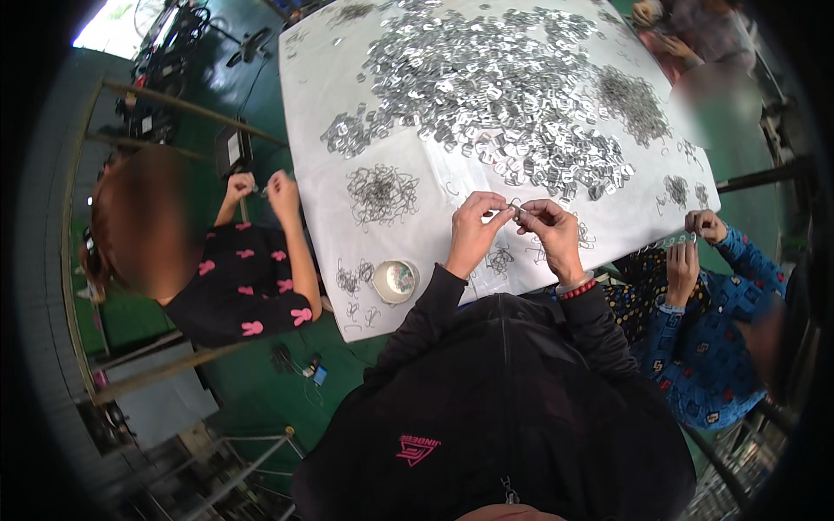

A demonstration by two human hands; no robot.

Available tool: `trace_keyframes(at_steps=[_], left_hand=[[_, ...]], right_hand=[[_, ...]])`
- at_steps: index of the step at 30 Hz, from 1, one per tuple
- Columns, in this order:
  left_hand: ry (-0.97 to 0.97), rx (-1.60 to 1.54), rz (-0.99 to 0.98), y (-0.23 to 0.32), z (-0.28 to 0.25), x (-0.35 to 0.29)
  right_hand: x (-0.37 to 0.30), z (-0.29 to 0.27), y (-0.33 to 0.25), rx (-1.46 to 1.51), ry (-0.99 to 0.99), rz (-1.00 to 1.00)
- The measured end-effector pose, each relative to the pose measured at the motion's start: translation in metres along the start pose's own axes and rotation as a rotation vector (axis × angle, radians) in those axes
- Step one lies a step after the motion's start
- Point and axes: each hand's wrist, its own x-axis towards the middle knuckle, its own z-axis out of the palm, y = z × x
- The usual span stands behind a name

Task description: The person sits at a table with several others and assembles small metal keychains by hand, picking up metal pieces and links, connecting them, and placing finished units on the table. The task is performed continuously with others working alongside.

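Observation:
Over the near part of the white table (452,161), my two hands meet at the fingertips. Thumb and fingers of my left hand (474,233) pinch one side of a small metal piece (516,210). My right hand (556,234), with a red beaded bracelet at its wrist, pinches the other side. The fingers cover most of the piece, so its exact kind cannot be made out. Just beyond my hands lies a large heap of shiny flat metal pieces (486,78). Thin bent wire hooks (382,193) lie in a tangled pile to the left.
A white tub (379,283) stands left of my left forearm, beside small wire clusters (350,280). Another wire pile (632,104) lies at the far right. People work at the left (252,278), right (704,339) and far right (695,26) of the table.

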Motion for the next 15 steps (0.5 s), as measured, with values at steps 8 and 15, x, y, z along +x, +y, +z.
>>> trace_keyframes(at_steps=[8, 15], left_hand=[[-0.06, -0.015, 0.043, -0.004, 0.001, -0.019], [-0.019, -0.189, -0.058, -0.027, 0.002, -0.035]], right_hand=[[-0.018, 0.01, 0.024, -0.043, 0.029, 0.038], [-0.023, 0.024, 0.03, 0.12, 0.011, 0.126]])
